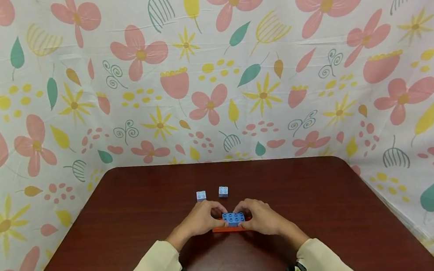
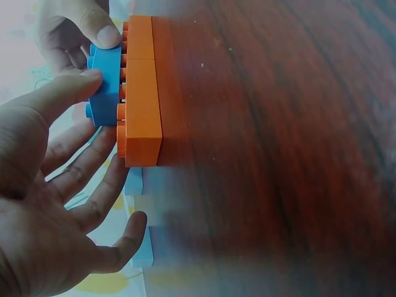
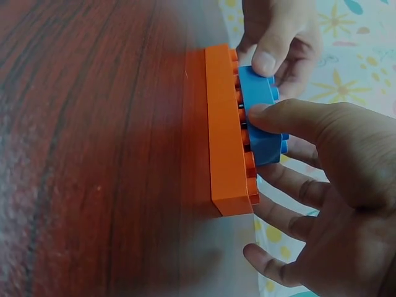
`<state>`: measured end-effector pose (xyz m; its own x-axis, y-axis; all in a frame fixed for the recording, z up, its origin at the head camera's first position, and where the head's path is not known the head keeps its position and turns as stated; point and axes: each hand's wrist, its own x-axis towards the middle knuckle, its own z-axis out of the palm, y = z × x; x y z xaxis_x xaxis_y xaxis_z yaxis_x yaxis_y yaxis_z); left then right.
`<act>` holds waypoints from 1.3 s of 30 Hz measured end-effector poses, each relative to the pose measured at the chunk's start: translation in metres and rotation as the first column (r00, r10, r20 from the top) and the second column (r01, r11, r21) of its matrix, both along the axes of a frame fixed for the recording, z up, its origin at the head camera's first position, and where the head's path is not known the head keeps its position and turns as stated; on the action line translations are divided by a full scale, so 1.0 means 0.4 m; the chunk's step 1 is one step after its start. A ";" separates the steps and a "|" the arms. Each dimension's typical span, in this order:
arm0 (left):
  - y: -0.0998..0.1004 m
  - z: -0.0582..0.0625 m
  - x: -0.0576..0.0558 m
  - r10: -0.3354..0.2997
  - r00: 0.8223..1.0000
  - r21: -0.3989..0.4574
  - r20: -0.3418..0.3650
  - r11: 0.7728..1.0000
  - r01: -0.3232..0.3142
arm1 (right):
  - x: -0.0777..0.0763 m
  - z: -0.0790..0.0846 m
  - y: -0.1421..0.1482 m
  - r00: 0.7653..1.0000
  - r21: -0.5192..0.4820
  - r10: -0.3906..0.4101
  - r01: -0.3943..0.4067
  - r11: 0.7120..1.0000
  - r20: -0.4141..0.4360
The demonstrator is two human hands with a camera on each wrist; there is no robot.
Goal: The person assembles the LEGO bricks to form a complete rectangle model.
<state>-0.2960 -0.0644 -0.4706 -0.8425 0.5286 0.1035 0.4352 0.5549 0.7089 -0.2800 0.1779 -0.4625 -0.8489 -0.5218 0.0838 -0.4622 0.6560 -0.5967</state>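
Observation:
Both hands pinch one blue toy building brick (image 1: 233, 219) with several studs, one hand at each end. My left hand (image 1: 202, 218) has its thumb on the near side and fingers behind. The right hand (image 1: 264, 217) mirrors it, its thumb (image 3: 275, 116) lying on the brick's near face. Under the blue brick, two orange bricks (image 2: 142, 105) stand end to end on the table, studs up. The blue brick sits across their joint at stud height; orange studs show beneath its lower edge in both wrist views.
Two small light-blue bricks, one at the left (image 1: 201, 195) and one at the right (image 1: 223, 191), lie apart beyond the hands. The dark wooden table (image 1: 306, 188) ends at a flower-patterned cloth (image 1: 210, 74) behind it.

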 end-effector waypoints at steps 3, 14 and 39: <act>0.000 0.000 0.001 0.002 1.000 0.007 -0.005 1.000 -0.002 | 0.003 -0.002 -0.001 1.000 -0.013 -0.005 0.005 1.000 0.003; -0.001 -0.006 0.004 -0.007 1.000 0.016 -0.011 1.000 0.007 | 0.014 -0.008 -0.005 0.999 -0.021 -0.034 0.034 0.999 0.005; 0.000 -0.006 0.002 0.021 0.999 0.028 0.028 0.999 -0.021 | 0.011 -0.019 -0.005 0.996 -0.041 -0.085 0.084 0.996 -0.018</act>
